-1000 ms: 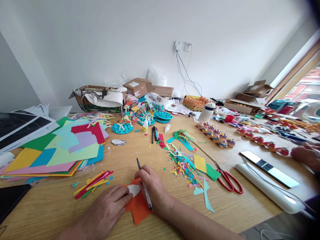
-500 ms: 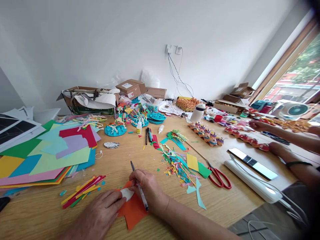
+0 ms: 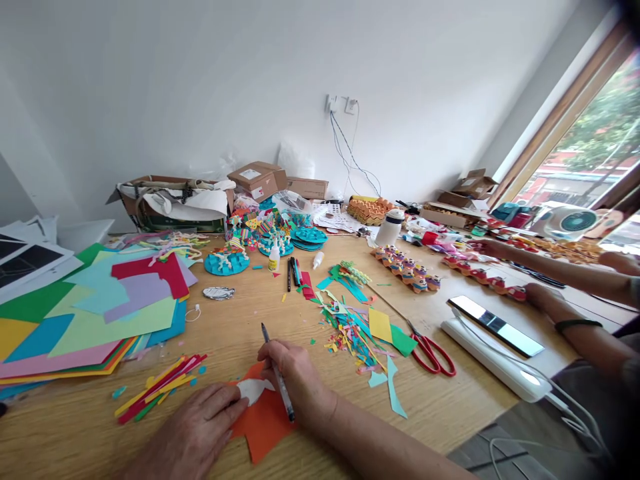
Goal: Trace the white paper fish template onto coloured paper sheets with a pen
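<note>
Against a pale wall (image 3: pixel 200 80) with boxes and craft supplies along its foot, a wooden table (image 3: pixel 280 313) fills the head view, the only one. At its near edge the person's left hand (image 3: pixel 190 427) keeps its fingers close together on the left part of a white paper piece (image 3: pixel 253 389), which lies on a sheet of orange paper (image 3: pixel 267 427); whether the thumb pinches beneath cannot be told. The right hand (image 3: pixel 297 383) has its fingers curled around a pen (image 3: pixel 279 377), held slantwise over the orange paper, the fingertips just beside the white piece's right end. Judging from how things lie, the work is partway along: the white piece is already shaped and set on the orange paper, and the pen is in hand. No drawn line can be made out, so how much marking is done is unclear. The orange paper has not been cut around the white piece, and the red-handled scissors (image 3: pixel 434 355) lie well apart to the right, beyond the paper scraps (image 3: pixel 350 333). Loose strips (image 3: pixel 160 390) lie near the left hand.
</note>
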### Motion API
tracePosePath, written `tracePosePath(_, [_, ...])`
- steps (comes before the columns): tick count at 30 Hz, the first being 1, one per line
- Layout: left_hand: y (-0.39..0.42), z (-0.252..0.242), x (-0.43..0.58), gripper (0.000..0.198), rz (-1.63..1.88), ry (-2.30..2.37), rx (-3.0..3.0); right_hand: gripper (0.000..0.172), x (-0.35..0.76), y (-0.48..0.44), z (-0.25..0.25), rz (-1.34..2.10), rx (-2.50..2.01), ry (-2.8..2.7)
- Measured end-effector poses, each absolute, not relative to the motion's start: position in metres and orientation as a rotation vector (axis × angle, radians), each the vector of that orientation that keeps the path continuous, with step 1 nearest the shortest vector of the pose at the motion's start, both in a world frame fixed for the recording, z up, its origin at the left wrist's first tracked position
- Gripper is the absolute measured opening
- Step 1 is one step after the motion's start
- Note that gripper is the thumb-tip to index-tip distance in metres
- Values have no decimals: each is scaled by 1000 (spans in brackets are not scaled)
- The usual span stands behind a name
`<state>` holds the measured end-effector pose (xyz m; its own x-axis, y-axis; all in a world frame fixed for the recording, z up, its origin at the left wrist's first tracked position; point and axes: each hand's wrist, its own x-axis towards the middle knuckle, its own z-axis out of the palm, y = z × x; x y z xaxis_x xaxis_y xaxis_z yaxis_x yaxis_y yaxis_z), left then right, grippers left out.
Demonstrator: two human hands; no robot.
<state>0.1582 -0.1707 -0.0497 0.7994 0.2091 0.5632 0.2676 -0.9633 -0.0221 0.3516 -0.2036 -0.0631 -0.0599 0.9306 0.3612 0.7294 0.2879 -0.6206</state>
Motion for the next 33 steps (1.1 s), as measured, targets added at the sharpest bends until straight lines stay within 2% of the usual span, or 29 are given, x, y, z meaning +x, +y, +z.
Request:
tracePosePath(8, [-169, -52, 161, 37, -949, -340, -2812, 25, 355, -204, -61, 317, -1482, -1835])
tracePosePath(16, [-171, -60, 156, 33, -660, -428, -3016, 23, 357, -203, -56, 374, -1528, -1789])
tracePosePath(27, [-171, -60, 155, 23, -480, -476, -3137, 14, 361, -203, -42, 385, -1528, -1787])
tracePosePath(30, [-171, -60, 154, 21, -432, -491, -3168, 9, 367, -201, -34, 484, -1516, -1704])
tracePosePath(33, [-173, -60, 153, 21, -411, -511, -3195, 8, 367, -195, -25, 870, -1372, -1484])
